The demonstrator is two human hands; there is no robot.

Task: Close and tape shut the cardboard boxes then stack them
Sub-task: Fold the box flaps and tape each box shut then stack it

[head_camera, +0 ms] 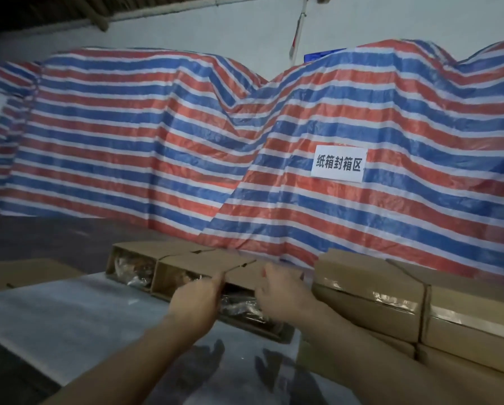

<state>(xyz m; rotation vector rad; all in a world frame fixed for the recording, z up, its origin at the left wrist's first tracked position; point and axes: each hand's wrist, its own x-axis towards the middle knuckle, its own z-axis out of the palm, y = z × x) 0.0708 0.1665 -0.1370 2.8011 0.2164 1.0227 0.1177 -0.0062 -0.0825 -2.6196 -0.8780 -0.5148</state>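
Three open cardboard boxes lie in a row on the table [69, 311], their open ends facing me with plastic-wrapped goods inside. My left hand [196, 298] grips the left edge of the nearest open box [242, 271], fingers over its rim. My right hand [282, 290] holds the right side of that same box, fingers reaching along its top flap. The middle open box [186, 263] and the far open box [139, 249] lie to its left.
Taped-shut boxes [370, 285] are stacked at the right, close beside my right forearm. A flat piece of cardboard [28, 273] lies at the left. A striped red, blue and white tarp [244, 141] with a white paper sign [338, 164] hangs behind the table.
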